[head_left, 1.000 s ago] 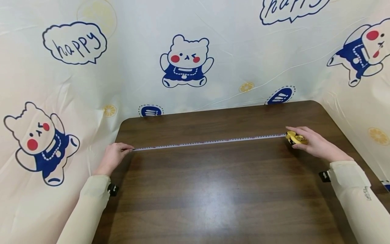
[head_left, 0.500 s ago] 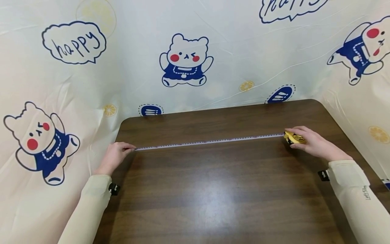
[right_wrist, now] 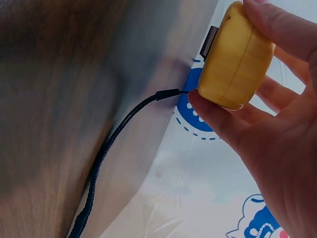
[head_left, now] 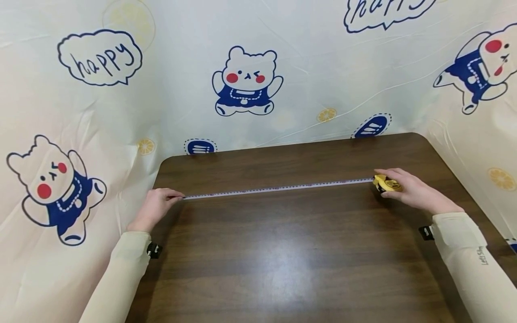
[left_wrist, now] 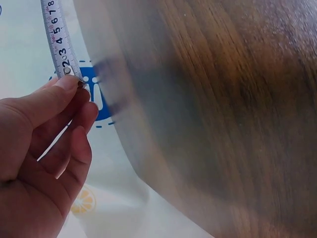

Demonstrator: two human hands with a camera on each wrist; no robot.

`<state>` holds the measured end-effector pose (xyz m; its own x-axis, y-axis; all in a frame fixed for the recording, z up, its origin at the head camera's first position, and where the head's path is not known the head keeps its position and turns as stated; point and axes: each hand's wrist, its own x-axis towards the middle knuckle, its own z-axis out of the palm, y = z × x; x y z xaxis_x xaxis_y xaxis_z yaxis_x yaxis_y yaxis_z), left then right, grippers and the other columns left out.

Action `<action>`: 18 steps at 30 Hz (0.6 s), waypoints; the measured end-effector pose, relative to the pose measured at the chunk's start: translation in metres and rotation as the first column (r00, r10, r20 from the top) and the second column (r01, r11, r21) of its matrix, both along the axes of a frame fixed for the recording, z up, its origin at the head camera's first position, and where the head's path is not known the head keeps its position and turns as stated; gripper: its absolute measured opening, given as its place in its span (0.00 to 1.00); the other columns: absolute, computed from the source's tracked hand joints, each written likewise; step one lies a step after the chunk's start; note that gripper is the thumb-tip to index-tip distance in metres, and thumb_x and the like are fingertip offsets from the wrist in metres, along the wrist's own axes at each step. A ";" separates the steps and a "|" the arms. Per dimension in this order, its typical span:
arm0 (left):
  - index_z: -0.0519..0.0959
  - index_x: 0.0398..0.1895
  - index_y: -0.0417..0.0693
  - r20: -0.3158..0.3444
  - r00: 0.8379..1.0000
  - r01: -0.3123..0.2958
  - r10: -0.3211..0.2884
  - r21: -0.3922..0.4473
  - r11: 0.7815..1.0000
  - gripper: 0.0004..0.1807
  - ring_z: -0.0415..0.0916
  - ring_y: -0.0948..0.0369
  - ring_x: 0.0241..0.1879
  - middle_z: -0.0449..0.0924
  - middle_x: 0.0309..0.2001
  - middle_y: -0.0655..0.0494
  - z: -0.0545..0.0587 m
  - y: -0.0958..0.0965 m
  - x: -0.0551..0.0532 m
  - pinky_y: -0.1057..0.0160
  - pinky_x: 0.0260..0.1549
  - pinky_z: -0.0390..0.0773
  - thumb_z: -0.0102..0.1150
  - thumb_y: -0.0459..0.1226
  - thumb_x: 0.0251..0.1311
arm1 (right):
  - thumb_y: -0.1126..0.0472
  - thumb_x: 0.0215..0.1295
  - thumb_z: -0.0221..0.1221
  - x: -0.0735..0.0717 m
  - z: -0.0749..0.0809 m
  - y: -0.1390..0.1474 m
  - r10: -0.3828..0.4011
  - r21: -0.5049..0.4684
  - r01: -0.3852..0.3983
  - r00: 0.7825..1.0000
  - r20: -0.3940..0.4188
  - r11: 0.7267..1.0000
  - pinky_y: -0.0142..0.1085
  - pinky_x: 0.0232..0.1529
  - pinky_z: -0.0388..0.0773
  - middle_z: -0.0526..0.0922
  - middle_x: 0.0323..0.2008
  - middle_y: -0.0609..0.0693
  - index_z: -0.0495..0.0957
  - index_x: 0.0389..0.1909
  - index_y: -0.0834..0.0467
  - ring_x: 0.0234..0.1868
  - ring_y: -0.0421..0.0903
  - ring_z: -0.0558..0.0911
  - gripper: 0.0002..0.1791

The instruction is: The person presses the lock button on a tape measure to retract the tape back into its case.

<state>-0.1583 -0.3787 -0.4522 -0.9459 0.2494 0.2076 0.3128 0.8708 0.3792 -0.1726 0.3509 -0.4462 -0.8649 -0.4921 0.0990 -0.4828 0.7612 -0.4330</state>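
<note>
A tape measure with a yellow case is held in my right hand above the right side of the table. Its white blade runs nearly straight across to the left. There my left hand pinches the blade's end between thumb and fingers. In the left wrist view, low printed numbers on the blade show just past the thumb. From the right wrist, the case is seen gripped between thumb and fingers, with a dark wrist strap hanging from it.
Beneath both hands lies a brown wooden table with rounded far corners. A pale curtain printed with bears, orange slices and "happy" bubbles stands behind and along both sides of it.
My left hand has moved slightly to the right, and my right hand with the case slightly to the left. The stretch of blade between them is a little shorter.
</note>
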 end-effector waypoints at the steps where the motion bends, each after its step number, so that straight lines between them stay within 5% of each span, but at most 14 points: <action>1: 0.91 0.38 0.39 -0.001 1.000 0.001 -0.001 0.004 1.000 0.04 0.88 0.43 0.40 0.90 0.39 0.42 0.000 0.001 0.000 0.40 0.43 0.83 0.70 0.27 0.62 | 0.67 0.61 0.73 0.000 0.000 0.000 0.000 0.000 0.000 1.000 0.001 1.000 0.64 0.54 0.75 0.77 0.59 0.69 0.70 0.71 0.64 0.57 0.65 0.78 0.38; 18: 0.91 0.38 0.41 0.023 1.000 0.015 -0.015 0.001 1.000 0.04 0.88 0.45 0.41 0.90 0.39 0.44 0.002 0.008 0.001 0.41 0.44 0.82 0.70 0.29 0.64 | 0.61 0.66 0.71 0.000 0.007 -0.010 -0.026 0.001 0.026 0.993 0.115 1.000 0.68 0.61 0.70 0.73 0.65 0.69 0.62 0.77 0.61 0.60 0.65 0.75 0.42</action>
<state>-0.1572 -0.3712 -0.4497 -0.9467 0.2633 0.1856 0.3167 0.8660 0.3870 -0.1729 0.3411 -0.4389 -0.8828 -0.4697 -0.0018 -0.4099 0.7723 -0.4853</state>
